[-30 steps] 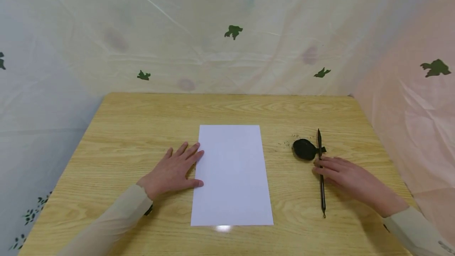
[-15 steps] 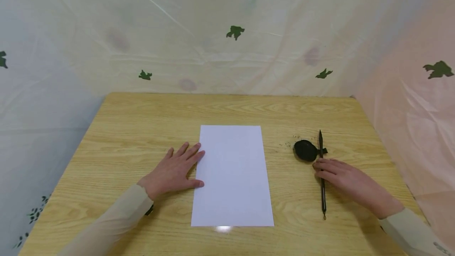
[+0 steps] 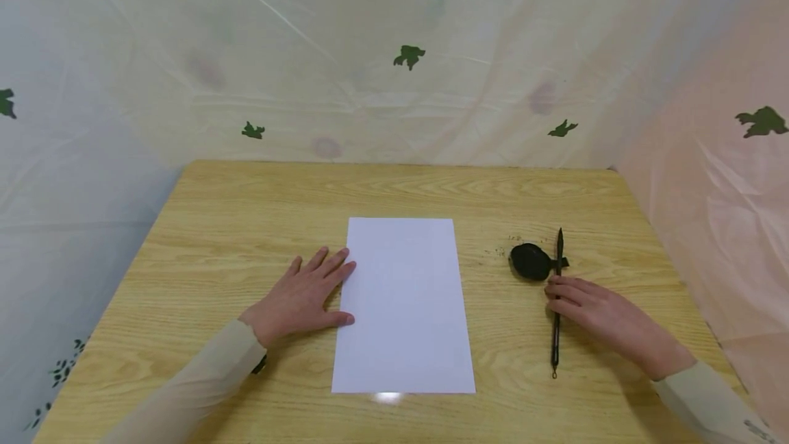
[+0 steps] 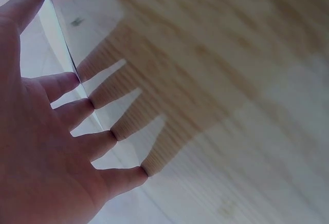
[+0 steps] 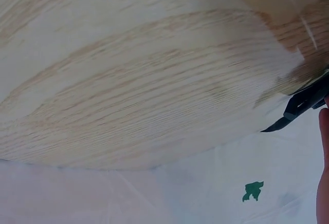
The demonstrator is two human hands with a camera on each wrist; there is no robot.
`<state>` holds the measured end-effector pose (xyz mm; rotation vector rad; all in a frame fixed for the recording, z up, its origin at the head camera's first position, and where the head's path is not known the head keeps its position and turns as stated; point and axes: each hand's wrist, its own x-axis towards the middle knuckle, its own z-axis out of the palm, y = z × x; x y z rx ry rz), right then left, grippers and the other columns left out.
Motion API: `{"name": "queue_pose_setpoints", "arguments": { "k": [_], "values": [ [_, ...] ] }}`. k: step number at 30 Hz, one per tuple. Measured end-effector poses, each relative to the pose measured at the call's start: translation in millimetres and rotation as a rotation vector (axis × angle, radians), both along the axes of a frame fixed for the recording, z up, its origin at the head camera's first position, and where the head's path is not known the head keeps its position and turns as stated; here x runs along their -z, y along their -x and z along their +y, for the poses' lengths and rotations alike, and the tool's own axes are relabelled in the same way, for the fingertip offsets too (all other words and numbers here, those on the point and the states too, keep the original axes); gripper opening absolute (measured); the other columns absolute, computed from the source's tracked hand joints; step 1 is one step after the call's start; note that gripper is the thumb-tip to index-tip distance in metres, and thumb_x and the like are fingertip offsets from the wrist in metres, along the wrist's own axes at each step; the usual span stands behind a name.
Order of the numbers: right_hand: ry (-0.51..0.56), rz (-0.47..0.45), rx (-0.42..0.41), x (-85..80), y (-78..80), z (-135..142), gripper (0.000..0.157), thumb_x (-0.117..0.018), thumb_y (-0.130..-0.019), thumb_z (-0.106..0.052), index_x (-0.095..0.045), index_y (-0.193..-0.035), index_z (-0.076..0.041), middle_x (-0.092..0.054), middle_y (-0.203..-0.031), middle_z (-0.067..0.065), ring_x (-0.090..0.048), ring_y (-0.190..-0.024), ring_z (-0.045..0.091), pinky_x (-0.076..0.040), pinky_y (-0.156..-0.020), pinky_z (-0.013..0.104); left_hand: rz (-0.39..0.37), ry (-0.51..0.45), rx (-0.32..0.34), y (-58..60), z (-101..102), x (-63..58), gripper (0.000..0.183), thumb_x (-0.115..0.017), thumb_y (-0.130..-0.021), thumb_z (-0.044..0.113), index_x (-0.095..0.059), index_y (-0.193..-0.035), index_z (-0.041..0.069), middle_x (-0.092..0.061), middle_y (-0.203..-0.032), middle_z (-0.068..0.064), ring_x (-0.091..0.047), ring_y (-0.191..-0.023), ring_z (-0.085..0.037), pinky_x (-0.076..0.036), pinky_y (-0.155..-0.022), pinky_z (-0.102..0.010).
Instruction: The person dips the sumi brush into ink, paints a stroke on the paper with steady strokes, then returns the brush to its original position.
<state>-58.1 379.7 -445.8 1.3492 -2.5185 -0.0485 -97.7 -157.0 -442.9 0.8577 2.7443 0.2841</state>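
Note:
In the head view my left hand lies flat with spread fingers, its fingertips and thumb on the left edge of a white sheet of paper. The left wrist view shows the same straight fingers along the paper's edge. My right hand pinches the shaft of a dark writing brush, whose pointed tip faces away from me. Its fingers hide the middle of the shaft. Just left of the brush sits a small black oval dish with a short tab. At the right wrist view's edge, only part of the hand shows.
A wood-grain table carries everything. Small dark specks lie beside the dish. Pale cloth with green bird shapes hangs behind the table and on both sides.
The brush has turned slightly in my right hand: its tip has shifted right and its looped end left. My left hand stays on the paper.

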Motion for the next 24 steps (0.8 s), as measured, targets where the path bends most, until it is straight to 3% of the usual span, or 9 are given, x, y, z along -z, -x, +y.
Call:
{"name": "queue_pose_setpoints", "arguments": {
  "k": [2, 4, 16, 20, 24],
  "values": [
    [0.006, 0.027, -0.009, 0.0, -0.3, 1, 0.052, -0.018, -0.113, -0.004, -0.070, -0.119, -0.006, -0.066, -0.132, 0.016, -0.061, -0.120, 0.036, -0.024, -0.124, 0.035, -0.003, 0.001, 0.000, 0.0, 0, -0.1, 0.093, -0.065, -0.093, 0.065, -0.034, -0.163, 0.013, -0.022, -0.171, -0.008, -0.015, -0.157, -0.042, -0.020, -0.115, -0.074],
    [0.017, 0.051, -0.012, -1.8, -1.2, 1, 0.068, -0.001, -0.113, -0.010, -0.069, -0.120, -0.005, -0.066, -0.131, 0.017, -0.060, -0.119, 0.036, -0.009, -0.126, 0.029, -0.005, 0.002, 0.000, -0.1, 0, -0.1, 0.093, -0.065, -0.093, 0.066, -0.034, -0.163, 0.013, -0.022, -0.172, -0.008, -0.015, -0.157, -0.042, -0.019, -0.115, -0.074],
    [0.126, 0.083, 0.066, -26.0, -12.1, 1, 0.060, -0.010, -0.116, -0.018, -0.065, -0.132, -0.001, -0.061, -0.139, 0.018, -0.054, -0.131, 0.034, -0.013, -0.125, 0.026, -0.011, -0.005, -0.006, -0.3, -2, 2.0, 0.093, -0.064, -0.093, 0.067, -0.034, -0.163, 0.013, -0.022, -0.172, -0.007, -0.014, -0.157, -0.042, -0.018, -0.115, -0.075],
    [0.239, 0.117, 0.081, -32.5, -14.4, -2, 0.051, -0.020, -0.117, -0.020, -0.065, -0.131, 0.001, -0.062, -0.135, 0.022, -0.045, -0.144, 0.024, -0.018, -0.124, 0.026, -0.008, -0.008, -0.006, 0.0, -2, 2.8, 0.094, -0.064, -0.092, 0.068, -0.034, -0.163, 0.014, -0.022, -0.172, -0.007, -0.014, -0.157, -0.042, -0.018, -0.115, -0.075],
    [0.387, 0.189, 0.068, -40.9, -14.4, -10, 0.044, -0.032, -0.116, -0.019, -0.067, -0.124, 0.007, -0.066, -0.128, 0.025, -0.046, -0.145, 0.017, -0.026, -0.120, 0.022, -0.006, -0.010, -0.006, 0.2, -1, 3.0, 0.094, -0.064, -0.092, 0.068, -0.034, -0.163, 0.014, -0.022, -0.172, -0.007, -0.015, -0.157, -0.042, -0.018, -0.115, -0.075]
  ]
}}
